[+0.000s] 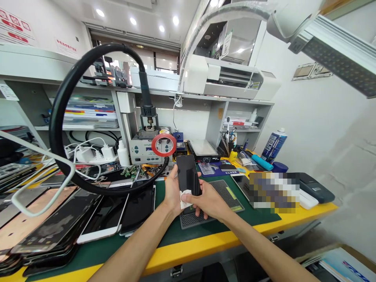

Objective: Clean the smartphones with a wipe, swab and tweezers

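Note:
My left hand (172, 190) grips a black smartphone (188, 174) by its left edge and holds it upright above the bench, screen towards me. My right hand (207, 201) pinches a small white wipe (185, 196) against the lower part of the phone's dark screen. Both hands hover over a dark grid mat (229, 197) lying on the green work mat (164, 231).
Stacked phones and screens (88, 219) cover the left of the bench. A rework station (147, 149) with a black hose loop and red tape roll (163, 145) stands behind. A blue spray can (273, 145) is at the right, a lamp head (337, 47) overhead, the yellow bench edge (205, 244) in front.

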Action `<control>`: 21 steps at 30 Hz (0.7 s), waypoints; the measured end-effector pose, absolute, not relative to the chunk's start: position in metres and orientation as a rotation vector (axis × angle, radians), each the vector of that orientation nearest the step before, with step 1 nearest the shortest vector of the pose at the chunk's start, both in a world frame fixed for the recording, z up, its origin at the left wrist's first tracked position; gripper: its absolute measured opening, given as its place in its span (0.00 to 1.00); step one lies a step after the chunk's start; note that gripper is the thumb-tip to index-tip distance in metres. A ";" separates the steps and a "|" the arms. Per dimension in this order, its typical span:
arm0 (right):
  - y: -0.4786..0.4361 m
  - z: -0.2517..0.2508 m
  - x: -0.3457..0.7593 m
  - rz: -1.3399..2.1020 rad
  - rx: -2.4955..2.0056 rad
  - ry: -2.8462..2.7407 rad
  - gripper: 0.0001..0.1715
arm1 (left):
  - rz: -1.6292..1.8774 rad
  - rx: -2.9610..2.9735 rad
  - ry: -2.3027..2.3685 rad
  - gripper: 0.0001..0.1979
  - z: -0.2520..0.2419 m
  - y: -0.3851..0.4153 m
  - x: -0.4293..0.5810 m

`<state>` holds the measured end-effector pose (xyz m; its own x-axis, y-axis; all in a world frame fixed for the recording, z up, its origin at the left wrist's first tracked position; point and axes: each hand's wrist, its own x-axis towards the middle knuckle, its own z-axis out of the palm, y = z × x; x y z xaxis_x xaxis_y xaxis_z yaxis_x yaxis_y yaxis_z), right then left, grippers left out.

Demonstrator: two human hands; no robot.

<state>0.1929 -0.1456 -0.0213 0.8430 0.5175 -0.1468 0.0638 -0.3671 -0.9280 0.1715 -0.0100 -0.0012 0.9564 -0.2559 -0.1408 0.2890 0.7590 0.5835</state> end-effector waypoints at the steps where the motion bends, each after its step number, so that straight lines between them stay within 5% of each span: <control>1: -0.147 -0.022 0.192 0.513 -1.888 -0.443 0.33 | -0.304 0.643 0.050 0.40 -0.002 -0.010 0.172; 21: -0.174 -0.016 0.195 0.685 -1.654 -0.620 0.30 | -0.225 0.692 0.068 0.37 -0.006 -0.014 0.175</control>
<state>0.1954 -0.1736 -0.0159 0.6864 0.7195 -0.1060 0.0335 -0.1769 -0.9837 0.1747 -0.0139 -0.0056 0.9735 -0.1833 -0.1368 0.2284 0.7465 0.6249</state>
